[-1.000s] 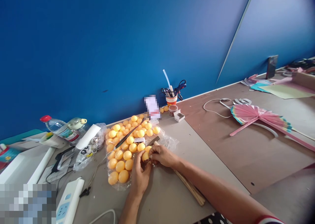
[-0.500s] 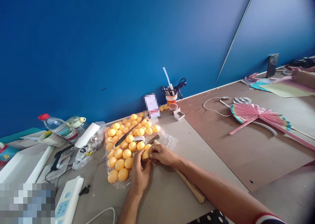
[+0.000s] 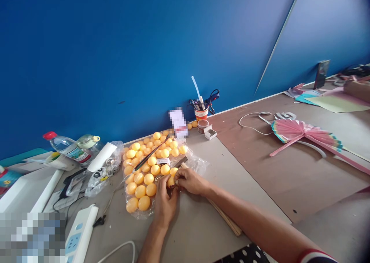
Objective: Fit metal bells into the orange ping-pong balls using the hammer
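Observation:
My left hand (image 3: 166, 201) is closed around an orange ping-pong ball (image 3: 171, 180), thumb and fingers at its sides. A small dark patch shows on the ball's lower edge. From the right, my right hand (image 3: 189, 181) pinches at the same ball; whether a small piece sits between its fingertips is hidden. Just beyond both hands lies a clear plastic bag of orange ping-pong balls (image 3: 140, 191), with a dark thin-handled tool (image 3: 148, 157) across it. Several wooden sticks (image 3: 225, 216) lie under my right forearm, and a dark block-like piece (image 3: 180, 162) rests near my right knuckles.
A white power strip (image 3: 82, 232), a bottle with a red cap (image 3: 68, 147) and plastic bags crowd the left. A paper cup of tools (image 3: 201, 114) and a small open box (image 3: 210, 132) stand by the wall. Right are a pink paper fan (image 3: 303, 134) and another person's hand (image 3: 357, 90).
Both hands stay at the ball with almost the same grip. The view has shifted very slightly; nothing else has visibly moved.

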### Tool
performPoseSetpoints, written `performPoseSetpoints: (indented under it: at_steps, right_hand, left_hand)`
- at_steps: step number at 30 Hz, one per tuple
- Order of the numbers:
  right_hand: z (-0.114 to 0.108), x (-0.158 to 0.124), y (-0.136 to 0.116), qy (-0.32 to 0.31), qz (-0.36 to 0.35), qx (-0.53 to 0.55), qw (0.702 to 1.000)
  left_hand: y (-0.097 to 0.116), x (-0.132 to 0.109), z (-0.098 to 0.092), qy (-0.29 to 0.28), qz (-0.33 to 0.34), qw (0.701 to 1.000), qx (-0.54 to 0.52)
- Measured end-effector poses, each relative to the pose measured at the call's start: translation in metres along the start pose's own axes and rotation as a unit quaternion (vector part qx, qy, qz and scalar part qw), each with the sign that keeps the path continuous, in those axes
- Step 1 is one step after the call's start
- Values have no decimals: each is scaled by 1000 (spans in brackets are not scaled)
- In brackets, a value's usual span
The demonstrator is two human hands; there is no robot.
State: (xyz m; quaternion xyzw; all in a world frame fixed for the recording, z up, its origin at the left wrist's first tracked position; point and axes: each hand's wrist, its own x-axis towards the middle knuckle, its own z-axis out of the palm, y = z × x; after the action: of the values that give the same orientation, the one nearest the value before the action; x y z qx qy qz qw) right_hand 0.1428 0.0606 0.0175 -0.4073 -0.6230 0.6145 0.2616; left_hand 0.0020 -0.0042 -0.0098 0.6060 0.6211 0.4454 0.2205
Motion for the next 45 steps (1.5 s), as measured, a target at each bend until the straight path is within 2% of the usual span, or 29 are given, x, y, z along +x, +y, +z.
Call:
performPoseSetpoints:
  at_steps: [13, 16, 22, 26, 29, 33, 36, 40, 42, 45]
  right_hand:
    - [5, -3, 2, 62, -42, -71, 995]
    - [6, -3, 2, 74, -34, -63, 995]
    - [8, -3, -1, 56, 17, -25, 998]
    - [8, -1, 1, 39, 31, 37, 998]
    - [6, 0, 0, 45, 14, 117, 992]
    - [-3, 0, -6, 91, -28, 153, 984]
    - [-15, 2, -9, 150, -66, 92, 982]
    - [-29, 8, -3, 231, -81, -83, 966]
    - [-31, 11, 2, 242, -74, -170, 952]
    - [-30, 11, 6, 221, -43, -274, 935]
  left_hand:
    - [-1, -2, 4, 15, -5, 1000, 1]
    - [0, -2, 5, 11, -4, 1000, 2]
    - [-3, -3, 5, 25, -1, 999, -21]
    - [-3, 0, 3, 9, -36, 997, -66]
    - [0, 4, -1, 0, -79, 990, -120]
    - [4, 10, -8, 34, -113, 979, -167]
    - [2, 14, -12, 40, -124, 971, -198]
    - [-7, 15, -14, 26, -148, 967, -207]
    - [-10, 16, -14, 24, -155, 966, -206]
    - [-11, 17, -14, 35, -160, 960, -229]
